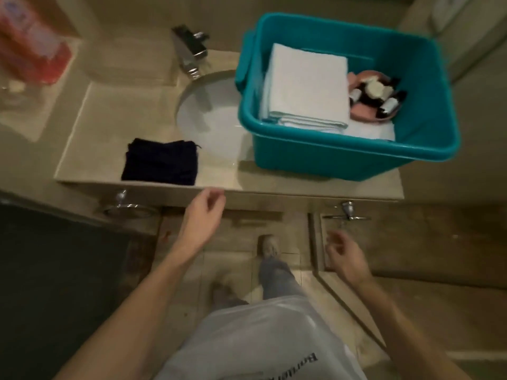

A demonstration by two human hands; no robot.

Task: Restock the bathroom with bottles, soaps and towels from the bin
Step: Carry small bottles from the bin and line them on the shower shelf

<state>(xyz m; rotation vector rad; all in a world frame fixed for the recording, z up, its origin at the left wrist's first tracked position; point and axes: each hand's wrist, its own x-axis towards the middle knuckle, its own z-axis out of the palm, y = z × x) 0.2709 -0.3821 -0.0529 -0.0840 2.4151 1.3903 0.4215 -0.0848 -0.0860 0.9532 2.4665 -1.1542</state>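
Teal plastic bin (329, 163) sits on the beige stone counter (104, 127), right of centre, its left end overhanging the white oval sink basin (208, 116).

Inside the bin: stack of folded white towels (307, 83) on the left. To their right, a pink dish (365, 111) holds several small dark bottles with pale labels (389, 105) and a pale round item, too blurred to identify.

Folded dark navy cloth (160, 161) lies on the counter left of the basin, near the front edge. Chrome faucet (189, 50) stands behind the basin. Blurred red-orange box (30, 42) at far left.

Left hand (203, 212) hangs just at the counter's front edge, below the basin, fingers loosely curled, holding nothing. Right hand (345, 253) is lower and well apart from the counter, below the bin, fingers relaxed and half-curled, motion-blurred, also holding nothing.

Chrome towel rings (123, 205) hang on the vanity front beneath the counter.
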